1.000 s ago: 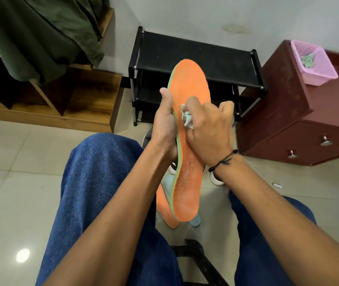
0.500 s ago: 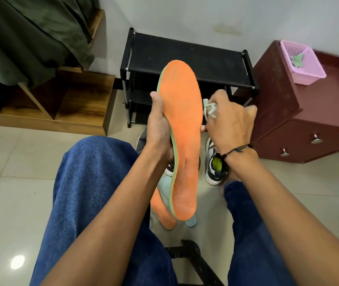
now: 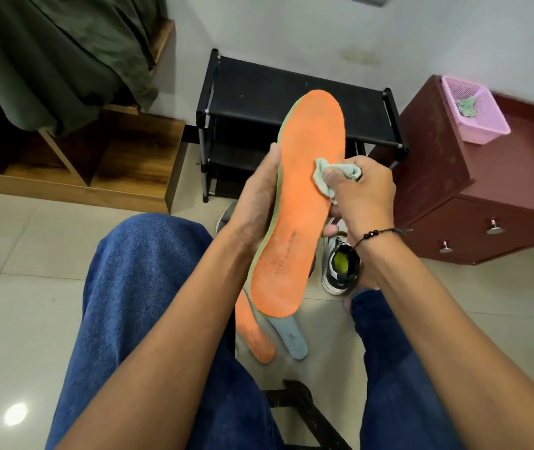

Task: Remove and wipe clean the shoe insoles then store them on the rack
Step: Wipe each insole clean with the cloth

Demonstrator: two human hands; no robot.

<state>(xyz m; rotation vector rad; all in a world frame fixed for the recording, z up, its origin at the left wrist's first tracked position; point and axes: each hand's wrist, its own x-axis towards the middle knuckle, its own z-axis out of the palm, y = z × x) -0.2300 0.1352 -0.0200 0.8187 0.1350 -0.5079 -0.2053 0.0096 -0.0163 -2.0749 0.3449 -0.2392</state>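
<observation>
An orange insole (image 3: pixel 298 209) with a green edge stands upright in front of me, toe up. My left hand (image 3: pixel 256 203) grips it from the left side and behind. My right hand (image 3: pixel 360 193) holds a crumpled pale green cloth (image 3: pixel 327 175) and presses it onto the insole's upper right face. A second orange insole (image 3: pixel 252 332) and a grey-blue insole (image 3: pixel 291 336) lie on the floor below. A white and black shoe (image 3: pixel 340 264) with a yellow-green inside stands on the floor under my right wrist. The black two-shelf rack (image 3: pixel 259 89) stands against the wall behind.
A dark red cabinet (image 3: pixel 486 196) with a pink basket (image 3: pixel 477 108) on top stands at the right. A wooden shelf unit (image 3: pixel 103 167) under a hanging green cloth (image 3: pixel 48 60) is at the left. My jeans-clad knees flank the floor items.
My right hand went off the insole to its right side, then came back with the cloth onto the upper face. The insole now leans slightly to the right.
</observation>
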